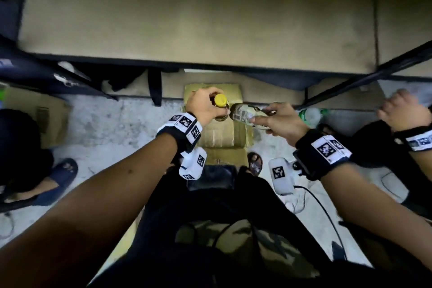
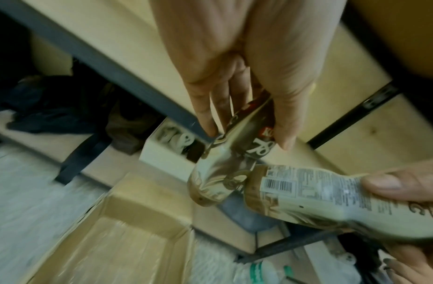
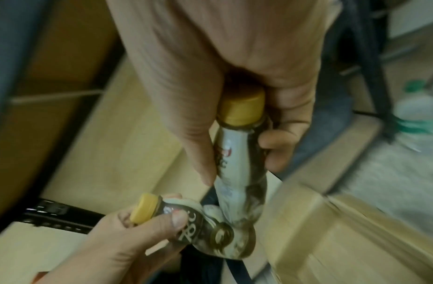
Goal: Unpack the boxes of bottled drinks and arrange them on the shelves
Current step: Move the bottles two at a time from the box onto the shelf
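Head view: my left hand (image 1: 203,106) grips an upright yellow-capped bottle (image 1: 221,105) and my right hand (image 1: 284,124) a tilted second bottle (image 1: 245,114), both above the open carton (image 1: 222,133); the shelf (image 1: 187,18) lies beyond. Left wrist view: fingers (image 2: 203,107) wrapped around a brown-and-cream label. Right wrist view: bottle bases touching.

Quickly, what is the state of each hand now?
Left hand: closed around the upright yellow-capped bottle.
Right hand: closed around the tilted bottle.
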